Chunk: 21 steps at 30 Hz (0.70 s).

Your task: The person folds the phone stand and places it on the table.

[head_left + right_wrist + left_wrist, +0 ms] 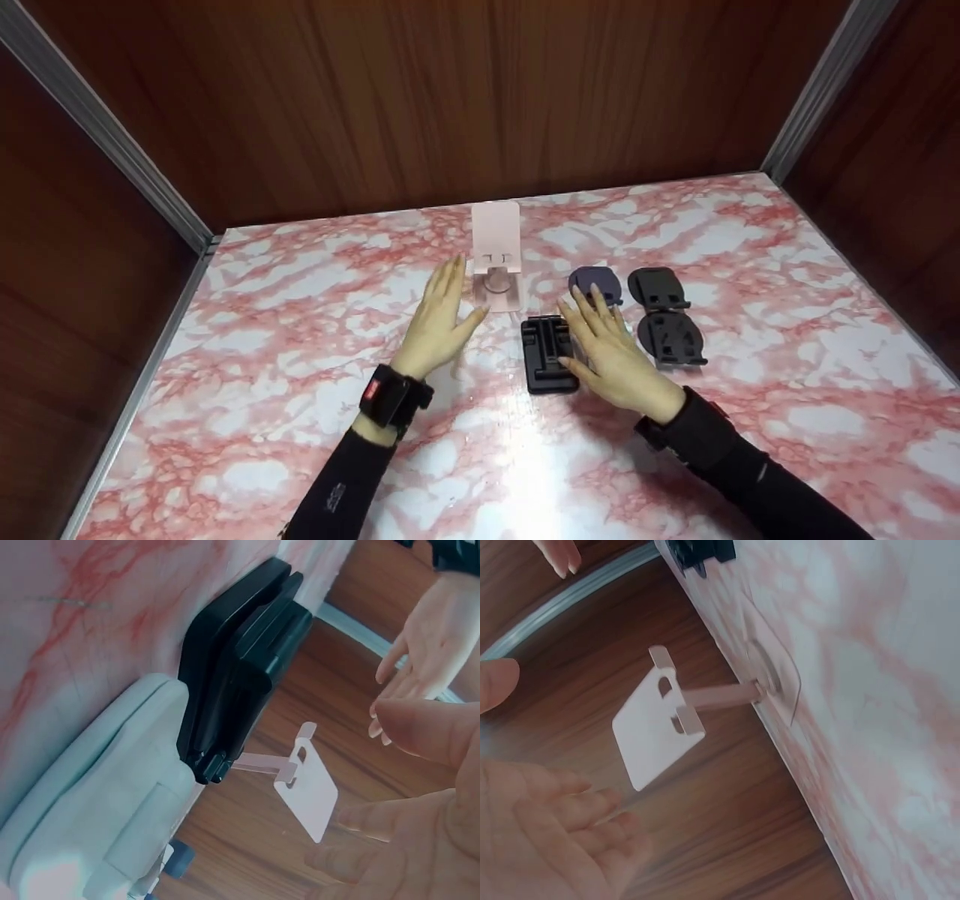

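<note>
A pink phone stand (496, 232) stands unfolded near the back of the table, its plate raised on an arm above a flat base (786, 679). Just left of it my left hand (439, 330) hovers with fingers straight and thumb spread, holding nothing. My right hand (619, 360) reaches forward with spread fingers, also holding nothing. In the head view its thumb overlaps the edge of a folded black phone stand (541, 375). The right wrist view shows a folded white stand (112, 787) beside the black one; in the head view the right hand mostly hides it.
Behind and right of the right hand lie a purple-blue round folded stand (598, 279) and two dark round folded stands, one (656, 279) behind the other (667, 334). The marbled pink-and-white table (300, 360) is bounded by brown wood-look panels (420, 97) with metal edging.
</note>
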Available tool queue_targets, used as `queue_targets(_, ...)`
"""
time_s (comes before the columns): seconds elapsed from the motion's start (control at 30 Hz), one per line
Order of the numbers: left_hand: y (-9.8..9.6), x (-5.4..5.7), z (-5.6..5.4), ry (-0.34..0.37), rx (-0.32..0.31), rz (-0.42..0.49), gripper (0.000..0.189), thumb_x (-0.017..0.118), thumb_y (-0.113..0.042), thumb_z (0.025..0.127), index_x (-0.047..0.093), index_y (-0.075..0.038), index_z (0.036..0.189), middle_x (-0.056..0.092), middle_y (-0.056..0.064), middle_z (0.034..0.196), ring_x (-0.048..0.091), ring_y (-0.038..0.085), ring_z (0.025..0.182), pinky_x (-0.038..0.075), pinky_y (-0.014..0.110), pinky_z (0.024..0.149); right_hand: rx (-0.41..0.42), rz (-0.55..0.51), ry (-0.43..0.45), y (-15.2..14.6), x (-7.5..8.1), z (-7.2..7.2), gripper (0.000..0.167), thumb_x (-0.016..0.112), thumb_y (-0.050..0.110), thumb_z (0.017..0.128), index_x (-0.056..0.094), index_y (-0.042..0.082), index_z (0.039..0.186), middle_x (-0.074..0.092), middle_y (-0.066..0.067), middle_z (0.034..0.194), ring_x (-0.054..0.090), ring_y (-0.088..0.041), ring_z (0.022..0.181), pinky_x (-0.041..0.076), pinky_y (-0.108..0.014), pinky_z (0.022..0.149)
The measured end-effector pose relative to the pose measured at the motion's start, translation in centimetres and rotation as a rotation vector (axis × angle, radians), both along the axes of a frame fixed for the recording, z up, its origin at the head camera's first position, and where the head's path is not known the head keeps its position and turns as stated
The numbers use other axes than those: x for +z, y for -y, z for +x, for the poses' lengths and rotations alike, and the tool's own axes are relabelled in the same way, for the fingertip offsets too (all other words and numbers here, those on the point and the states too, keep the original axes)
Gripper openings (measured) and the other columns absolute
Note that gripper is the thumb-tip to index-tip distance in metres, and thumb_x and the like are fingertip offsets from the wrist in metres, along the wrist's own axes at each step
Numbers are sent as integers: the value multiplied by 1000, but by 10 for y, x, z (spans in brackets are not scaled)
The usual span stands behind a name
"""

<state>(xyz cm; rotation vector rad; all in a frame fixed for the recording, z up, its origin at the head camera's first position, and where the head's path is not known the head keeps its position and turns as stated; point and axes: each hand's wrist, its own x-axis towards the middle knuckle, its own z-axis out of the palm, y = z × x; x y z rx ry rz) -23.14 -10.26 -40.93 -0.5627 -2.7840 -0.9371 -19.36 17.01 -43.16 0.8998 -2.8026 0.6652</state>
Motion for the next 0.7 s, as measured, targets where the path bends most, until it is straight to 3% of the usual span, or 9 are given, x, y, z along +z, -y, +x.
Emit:
queue_targets(0.17,3,7,-22,5,73,34,82,53,-36,99,2,-5,155,-4,13,160,-2,30,146,9,53,115,-17,36,1,0,0,1,76,62,25,97,17,3,154,4,-19,159,-5,-38,145,6,-62,113)
queue_targets(0.37,8,12,-47,-28,137,113,79,57,-23,98,7,4,153,2,20,159,1,33,146,5,42,118,-23,52,-8,0,-1,1,77,62,26,97,16,3,155,2,-18,160,-6,-37,145,5,-63,112)
queue_targets(0.5,7,10,-60,36,150,172,79,54,-26,99,5,5,152,2,20,160,0,32,146,4,41,118,-23,55,-24,1,-1,0,77,62,26,97,17,3,154,3,-18,160,-5,-37,145,8,-64,112)
queue_targets(0.7,3,-1,-75,179,169,309,79,52,-23,100,-1,1,154,1,18,160,0,30,146,3,38,118,-24,42,-29,3,0,1,77,61,25,97,16,2,154,6,-19,159,-3,-38,145,7,-64,112)
